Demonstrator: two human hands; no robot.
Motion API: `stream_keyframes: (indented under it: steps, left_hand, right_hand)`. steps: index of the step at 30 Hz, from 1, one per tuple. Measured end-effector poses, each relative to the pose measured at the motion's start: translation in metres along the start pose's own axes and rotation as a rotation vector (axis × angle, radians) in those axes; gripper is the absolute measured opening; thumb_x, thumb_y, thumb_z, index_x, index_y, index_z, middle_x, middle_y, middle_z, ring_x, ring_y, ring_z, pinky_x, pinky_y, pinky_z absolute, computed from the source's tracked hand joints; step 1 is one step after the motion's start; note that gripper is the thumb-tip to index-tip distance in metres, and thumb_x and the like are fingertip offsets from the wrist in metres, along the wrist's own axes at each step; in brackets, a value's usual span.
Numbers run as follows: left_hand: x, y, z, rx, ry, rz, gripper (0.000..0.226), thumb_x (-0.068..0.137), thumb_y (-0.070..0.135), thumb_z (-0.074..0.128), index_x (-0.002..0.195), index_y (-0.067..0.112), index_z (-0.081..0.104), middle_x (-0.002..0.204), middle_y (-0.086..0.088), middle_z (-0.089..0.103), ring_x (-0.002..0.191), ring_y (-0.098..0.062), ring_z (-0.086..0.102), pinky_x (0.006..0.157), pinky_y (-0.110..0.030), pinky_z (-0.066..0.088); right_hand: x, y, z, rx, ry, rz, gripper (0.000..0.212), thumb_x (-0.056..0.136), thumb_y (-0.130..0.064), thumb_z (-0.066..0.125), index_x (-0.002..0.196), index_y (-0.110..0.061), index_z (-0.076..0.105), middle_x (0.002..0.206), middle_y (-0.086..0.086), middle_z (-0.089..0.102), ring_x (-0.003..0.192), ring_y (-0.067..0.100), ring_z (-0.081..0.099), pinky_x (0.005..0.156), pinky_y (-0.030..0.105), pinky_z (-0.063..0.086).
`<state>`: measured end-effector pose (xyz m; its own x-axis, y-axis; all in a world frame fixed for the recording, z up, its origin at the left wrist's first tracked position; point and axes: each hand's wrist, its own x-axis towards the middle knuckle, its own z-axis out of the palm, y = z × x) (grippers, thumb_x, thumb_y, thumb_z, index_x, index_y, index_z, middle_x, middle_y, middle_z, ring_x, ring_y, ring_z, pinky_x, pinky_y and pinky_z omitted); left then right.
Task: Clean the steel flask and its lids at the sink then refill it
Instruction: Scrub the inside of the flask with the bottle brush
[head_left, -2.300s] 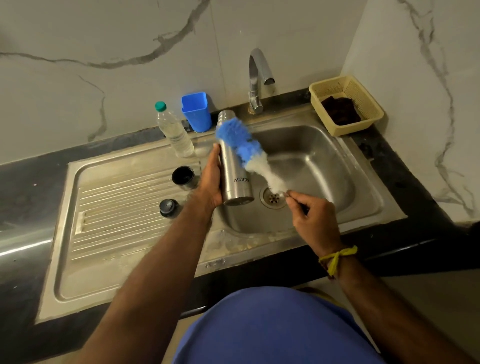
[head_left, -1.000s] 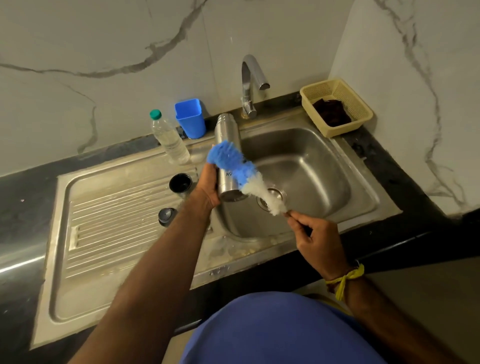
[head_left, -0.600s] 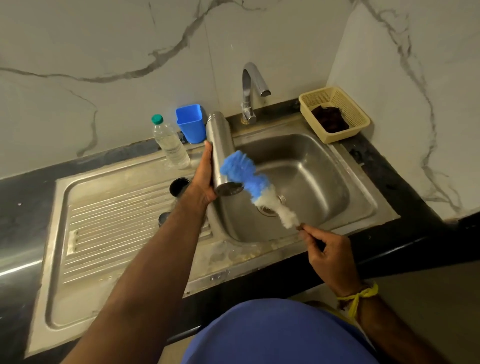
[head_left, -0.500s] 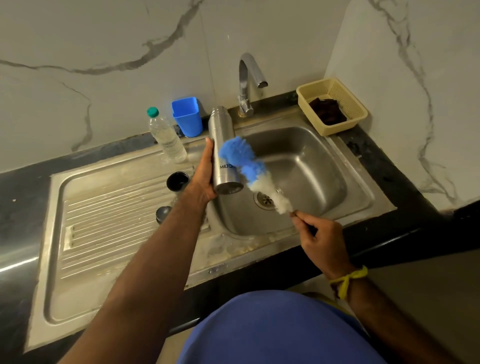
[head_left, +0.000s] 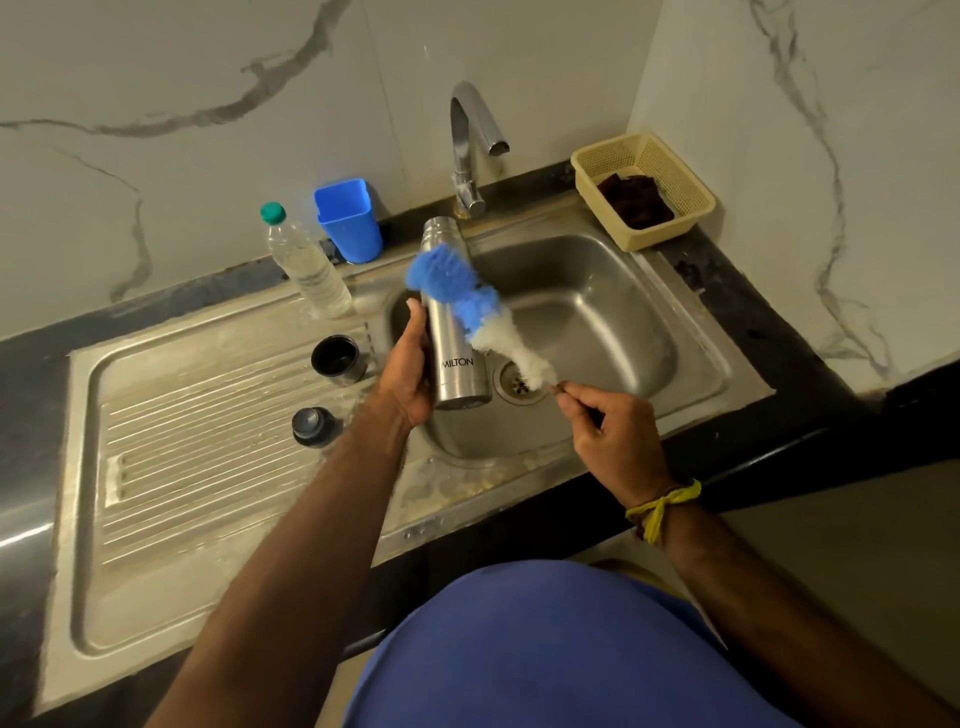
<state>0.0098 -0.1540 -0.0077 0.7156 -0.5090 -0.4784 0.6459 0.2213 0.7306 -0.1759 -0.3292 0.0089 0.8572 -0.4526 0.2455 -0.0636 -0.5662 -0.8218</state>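
- Marble-veined wall tiles back a steel sink (head_left: 691, 364) let into a dark tabletop (head_left: 769, 312), tap (head_left: 470, 135) above the basin.
- Left hand (head_left: 408, 374) wraps the steel flask (head_left: 452, 332), held mouth-up over the basin; right hand (head_left: 613, 431) pinches the bottle brush (head_left: 467, 306) by its wire stem, bristles against the flask's side.
- Two black lids (head_left: 335, 359) wait on the drainboard.
- Flask looks rigid, smooth, probably slick when wet: grip mid-body, fingers well around.
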Motion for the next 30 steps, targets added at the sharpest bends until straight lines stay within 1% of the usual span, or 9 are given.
stream_keyframes:
  steps: [4, 7, 10, 14, 16, 22, 26, 28, 30]
  left_hand:
    - [-0.005, -0.003, 0.006, 0.019, 0.023, 0.019, 0.058, 0.096, 0.063, 0.048, 0.125, 0.016, 0.067, 0.112, -0.01, 0.072, 0.092, -0.024, 0.071, 0.084, -0.04, 0.058]
    - [-0.015, -0.002, 0.01, 0.011, -0.009, -0.008, 0.064, 0.097, 0.07, 0.042, 0.125, 0.018, 0.067, 0.109, -0.012, 0.073, 0.088, -0.025, 0.072, 0.083, -0.041, 0.058]
    - [-0.017, -0.013, 0.015, 0.005, 0.006, -0.027, 0.061, 0.097, 0.069, 0.043, 0.121, 0.019, 0.069, 0.112, -0.013, 0.074, 0.091, -0.026, 0.072, 0.08, -0.039, 0.061]
    - [-0.026, -0.018, 0.013, 0.064, 0.047, -0.058, 0.07, 0.087, 0.071, 0.052, 0.127, 0.015, 0.064, 0.108, -0.016, 0.073, 0.09, -0.029, 0.073, 0.084, -0.045, 0.06]
    - [-0.029, -0.022, 0.01, 0.088, 0.047, -0.063, 0.074, 0.082, 0.071, 0.055, 0.13, 0.015, 0.063, 0.111, -0.018, 0.072, 0.093, -0.03, 0.072, 0.09, -0.049, 0.057]
    - [-0.035, -0.026, 0.003, 0.073, 0.065, -0.068, 0.07, 0.091, 0.071, 0.05, 0.131, 0.014, 0.062, 0.112, -0.023, 0.071, 0.094, -0.032, 0.071, 0.096, -0.052, 0.053]
    - [-0.032, -0.024, 0.002, 0.031, 0.09, -0.041, 0.068, 0.09, 0.071, 0.053, 0.129, 0.015, 0.063, 0.111, -0.019, 0.071, 0.092, -0.03, 0.069, 0.095, -0.051, 0.053]
    - [-0.027, -0.014, 0.003, 0.047, 0.103, -0.02, 0.063, 0.093, 0.069, 0.051, 0.125, 0.016, 0.064, 0.104, -0.013, 0.072, 0.086, -0.026, 0.069, 0.091, -0.048, 0.054]
    - [-0.025, -0.005, 0.009, 0.101, 0.107, -0.014, 0.058, 0.096, 0.065, 0.051, 0.122, 0.015, 0.065, 0.102, -0.01, 0.074, 0.084, -0.023, 0.07, 0.086, -0.044, 0.057]
  right_hand:
    - [0.002, -0.001, 0.001, -0.032, -0.025, -0.041, 0.024, 0.093, -0.017, 0.068, 0.115, -0.006, 0.073, 0.104, 0.003, 0.077, 0.093, 0.01, 0.073, 0.081, 0.024, 0.06]
    - [0.011, 0.001, 0.002, -0.008, 0.039, -0.01, 0.023, 0.094, -0.018, 0.069, 0.113, -0.006, 0.074, 0.104, 0.004, 0.077, 0.094, 0.01, 0.073, 0.082, 0.029, 0.061]
    - [0.015, 0.001, 0.005, -0.042, -0.005, -0.056, 0.024, 0.095, -0.022, 0.067, 0.114, -0.01, 0.074, 0.104, 0.004, 0.077, 0.092, 0.013, 0.074, 0.08, 0.032, 0.061]
    - [0.024, 0.008, 0.001, -0.033, 0.091, 0.001, 0.023, 0.095, -0.02, 0.067, 0.111, -0.006, 0.075, 0.103, 0.005, 0.077, 0.091, 0.013, 0.073, 0.08, 0.019, 0.057]
    - [0.031, 0.008, 0.002, -0.017, 0.064, 0.002, 0.023, 0.096, -0.021, 0.065, 0.112, -0.007, 0.075, 0.103, 0.004, 0.077, 0.091, 0.01, 0.073, 0.081, 0.019, 0.058]
    - [0.015, 0.019, -0.003, 0.039, 0.042, 0.042, 0.021, 0.095, -0.017, 0.066, 0.111, -0.007, 0.075, 0.101, 0.004, 0.077, 0.091, 0.005, 0.07, 0.077, 0.011, 0.053]
    - [-0.006, 0.024, 0.001, 0.038, -0.014, 0.05, 0.021, 0.094, -0.021, 0.067, 0.11, -0.01, 0.076, 0.094, 0.0, 0.078, 0.081, 0.013, 0.073, 0.071, 0.035, 0.06]
    - [-0.013, 0.021, 0.002, 0.052, -0.033, 0.036, 0.022, 0.094, -0.02, 0.068, 0.112, -0.01, 0.075, 0.097, -0.007, 0.076, 0.083, 0.007, 0.073, 0.073, 0.034, 0.061]
    - [-0.014, 0.018, 0.004, 0.09, -0.066, 0.024, 0.023, 0.094, -0.018, 0.068, 0.113, -0.009, 0.074, 0.102, -0.006, 0.075, 0.09, 0.003, 0.071, 0.078, 0.027, 0.06]
